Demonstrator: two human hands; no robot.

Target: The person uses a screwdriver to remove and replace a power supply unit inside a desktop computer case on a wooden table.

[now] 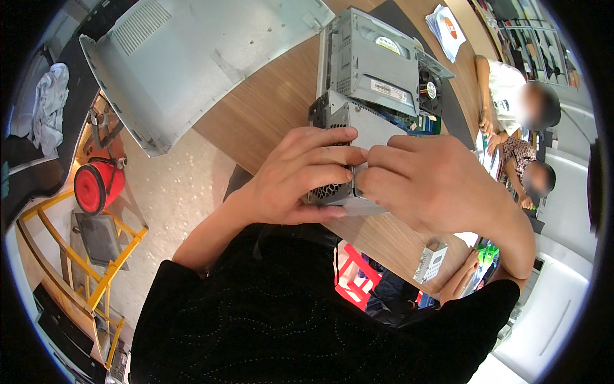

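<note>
My left hand (pixel 300 173) grips the left end of a metal box with a perforated side (pixel 348 112), its fingers lying over the top and its thumb lower down. My right hand (pixel 422 179) is curled, fingertips pinched at the box's edge beside my left fingertips; what they hold is hidden. The box is part of an opened grey computer case (pixel 371 54), with a fan (pixel 430 89), blue cables and a green circuit board (pixel 425 125) partly showing behind my right hand.
A large metal panel (pixel 185 64) lies at upper left. A red vacuum (pixel 99 185) and yellow frame (pixel 99 288) stand on the floor. Two people (pixel 518 102) work at the right; another forearm (pixel 460 278) rests near a small bracket (pixel 432 259). Papers (pixel 444 32) lie at the back.
</note>
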